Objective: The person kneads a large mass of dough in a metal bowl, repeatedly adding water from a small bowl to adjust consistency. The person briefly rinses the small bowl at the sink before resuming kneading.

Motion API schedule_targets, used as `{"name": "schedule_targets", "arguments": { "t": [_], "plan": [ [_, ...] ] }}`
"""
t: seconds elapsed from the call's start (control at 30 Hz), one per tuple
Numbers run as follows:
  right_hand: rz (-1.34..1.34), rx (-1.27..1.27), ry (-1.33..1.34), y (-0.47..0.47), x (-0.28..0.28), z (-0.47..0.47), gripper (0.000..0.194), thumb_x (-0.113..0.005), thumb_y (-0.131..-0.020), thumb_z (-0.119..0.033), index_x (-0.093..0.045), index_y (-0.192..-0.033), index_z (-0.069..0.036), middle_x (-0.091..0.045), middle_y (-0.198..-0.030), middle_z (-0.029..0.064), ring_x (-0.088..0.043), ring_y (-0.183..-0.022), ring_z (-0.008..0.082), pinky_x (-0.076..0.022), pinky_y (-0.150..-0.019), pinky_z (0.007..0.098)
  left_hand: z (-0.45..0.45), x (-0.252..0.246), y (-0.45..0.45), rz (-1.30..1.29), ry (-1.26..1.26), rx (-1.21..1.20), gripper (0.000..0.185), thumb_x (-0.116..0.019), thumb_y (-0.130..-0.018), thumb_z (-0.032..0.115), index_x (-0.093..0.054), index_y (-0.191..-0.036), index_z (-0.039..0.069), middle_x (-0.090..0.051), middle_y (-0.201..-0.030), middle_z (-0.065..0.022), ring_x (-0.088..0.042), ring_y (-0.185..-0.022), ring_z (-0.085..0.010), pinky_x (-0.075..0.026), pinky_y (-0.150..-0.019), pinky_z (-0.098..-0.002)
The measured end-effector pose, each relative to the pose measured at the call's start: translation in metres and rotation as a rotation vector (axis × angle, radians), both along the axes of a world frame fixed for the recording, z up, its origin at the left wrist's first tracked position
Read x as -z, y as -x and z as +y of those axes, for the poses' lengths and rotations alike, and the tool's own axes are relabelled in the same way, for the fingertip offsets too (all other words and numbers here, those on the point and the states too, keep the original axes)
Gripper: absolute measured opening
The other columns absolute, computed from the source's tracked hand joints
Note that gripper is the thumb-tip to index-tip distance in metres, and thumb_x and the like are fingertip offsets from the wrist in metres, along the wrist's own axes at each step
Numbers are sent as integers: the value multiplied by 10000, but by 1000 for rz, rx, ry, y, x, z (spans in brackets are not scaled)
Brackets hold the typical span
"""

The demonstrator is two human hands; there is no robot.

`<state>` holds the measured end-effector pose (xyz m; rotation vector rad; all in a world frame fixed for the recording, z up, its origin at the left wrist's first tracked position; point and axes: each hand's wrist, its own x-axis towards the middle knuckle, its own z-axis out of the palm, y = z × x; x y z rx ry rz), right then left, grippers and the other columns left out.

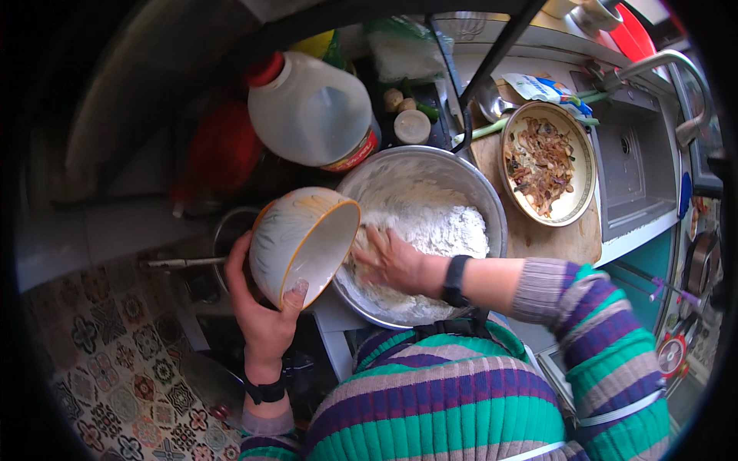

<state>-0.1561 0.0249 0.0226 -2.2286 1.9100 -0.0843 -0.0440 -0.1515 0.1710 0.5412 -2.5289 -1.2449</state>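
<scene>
My left hand (268,317) grips a white patterned bowl with an orange rim (308,242), thumb inside the rim. The bowl is tilted towards a large metal basin (497,213), just left of it. White flour (455,230) lies in the basin, some of it damp-looking near the left side. My right hand (395,259) is inside the basin with its fingers spread on the flour mixture; the fingertips are blurred and partly covered, and nothing is seen gripped in them.
A large plastic jug with a red cap (311,109) stands behind the basin. A small jar (411,127) sits beside it. To the right, an oval dish of browned food (545,167) rests on a wooden cutting board (522,245), next to a grey sink (634,167). A pan handle (179,263) juts out at left.
</scene>
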Motion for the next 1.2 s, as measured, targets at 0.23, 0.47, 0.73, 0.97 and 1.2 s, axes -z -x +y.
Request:
{"name": "schedule_targets", "arguments": {
  "t": [0.23, 0.47, 0.73, 0.97, 1.2],
  "plan": [
    [-259, 392, -102, 59, 5, 4, 401, -629, -756, -204, -581, -1154, -204, -540, -1092, 99, -619, -841, 295, -533, -663, 379, 1, 5, -7, 37, -186, -46, 726, -706, -755, 191, -309, -1339, 22, -402, -1300, -143, -425, -1188, -257, -355, -1001, -386],
    [-24, 501, -304, 56, -28, 25, 336, -506, -847, -215, -580, -1170, -267, -470, -1211, 132, -514, -1038, 418, -531, -634, 377, -4, 10, -9, 50, -277, -61, 735, -701, -776, 264, -299, -1340, 18, -396, -1295, -153, -412, -1192, -262, -331, -1015, -384],
    [17, -18, -570, 7, -52, 53, 309, -501, -849, -195, -600, -1118, -310, -345, -1391, 147, -377, -1179, 516, -519, -695, 455, -7, 13, -13, 82, -298, -81, 721, -696, -780, 258, -309, -1336, 12, -395, -1300, -154, -406, -1196, -252, -310, -1026, -374],
    [-70, -28, -311, 13, 6, 11, 479, -567, -791, -186, -509, -1241, -341, -288, -1437, 71, -417, -1149, 473, -507, -808, 479, -3, 9, -22, 52, -332, -178, 715, -686, -788, 286, -316, -1336, 12, -412, -1290, -147, -414, -1188, -242, -305, -1025, -360],
    [-493, 391, -189, 42, 20, 7, 379, -609, -694, -69, -603, -1063, -155, -588, -1106, 140, -609, -860, 368, -493, -772, 427, -5, 2, -53, 58, -399, -320, 721, -668, -798, 351, -330, -1323, -9, -460, -1244, -143, -436, -1162, -224, -320, -1004, -334]
  ]
}}
